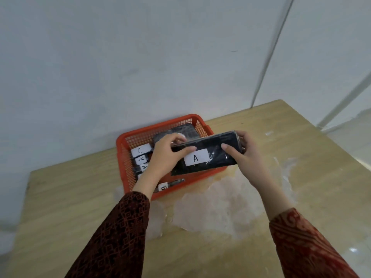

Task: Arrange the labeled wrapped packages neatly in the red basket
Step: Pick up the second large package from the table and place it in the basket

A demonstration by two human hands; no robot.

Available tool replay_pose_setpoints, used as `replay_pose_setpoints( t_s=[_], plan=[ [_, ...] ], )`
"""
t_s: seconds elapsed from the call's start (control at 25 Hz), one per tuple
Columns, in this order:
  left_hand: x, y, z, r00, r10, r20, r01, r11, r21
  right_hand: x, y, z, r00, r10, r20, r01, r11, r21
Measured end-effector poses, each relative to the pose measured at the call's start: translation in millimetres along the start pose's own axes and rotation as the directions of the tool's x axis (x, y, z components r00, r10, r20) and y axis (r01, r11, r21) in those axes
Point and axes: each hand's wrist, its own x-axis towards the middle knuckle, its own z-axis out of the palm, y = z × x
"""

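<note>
The left thumb (pixel 183 151) is pressing flat on the near face of the black wrapped package (pixel 208 155), its other fingers curling over the top edge at the package's nine o'clock end. The right hand (pixel 240 152) is clamping the three o'clock end the same way — thumb in front, fingers wrapped behind. The left hand (pixel 165 155) is coming in from seven o'clock, the right from five o'clock, both wrists raised and both patterned dark red sleeves (pixel 120 233) reaching in from the bottom edge. The package is hanging tilted over the near right corner of the red basket (pixel 140 130), its white label (pixel 196 157) reading "A" toward the camera. Inside the basket, at nine o'clock from the hands, more labelled packages (pixel 140 152) are standing in a row — one "C" and what looks like two "A"s, though blur is making them hard to read. The basket is sitting on a light wooden table (pixel 60 197), with crumpled clear plastic wrap (pixel 220 207) lying beside it at five o'clock. A pale wall (pixel 120 57) is rising behind.
</note>
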Motion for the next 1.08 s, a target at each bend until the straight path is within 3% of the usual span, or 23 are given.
replay_pose_setpoints(
  t_s=[0.08, 0.16, 0.28, 0.36, 0.44, 0.64, 1.08],
  plan=[
    [-9.6, -22.2, -8.7, 0.978, -0.164, -0.127, 0.142, 0.975, -0.172, 15.3, 9.3, 12.5, 0.998, 0.052, 0.027, -0.053, 0.998, 0.037],
    [-17.1, -41.5, -11.5, 0.93, -0.329, -0.164, 0.265, 0.909, -0.323, 31.4, 20.8, 25.1, 0.992, 0.125, 0.012, -0.125, 0.992, 0.001],
    [-20.4, -56.8, 2.7, 0.839, -0.499, -0.219, 0.361, 0.81, -0.461, 52.5, 37.7, 39.5, 0.984, 0.117, -0.134, -0.162, 0.902, -0.401],
    [-18.8, -64.6, 16.2, 0.748, -0.587, -0.309, 0.425, 0.781, -0.457, 57.4, 46.5, 49.9, 0.989, 0.102, -0.103, -0.143, 0.802, -0.58],
    [-17.0, -72.7, 27.0, 0.704, -0.623, -0.34, 0.482, 0.772, -0.414, 54.5, 56.2, 58.7, 0.993, 0.119, -0.014, -0.1, 0.762, -0.639],
    [-10.6, -79.6, 29.5, 0.785, -0.503, -0.362, 0.475, 0.864, -0.168, 49.0, 79.2, 65.4, 0.964, 0.233, 0.129, -0.035, 0.592, -0.805],
    [-14.6, -88.4, 37.3, 0.823, -0.527, -0.212, 0.534, 0.845, -0.028, 54.4, 86.5, 78.1, 0.949, 0.264, 0.173, 0.01, 0.522, -0.853]
  ],
)
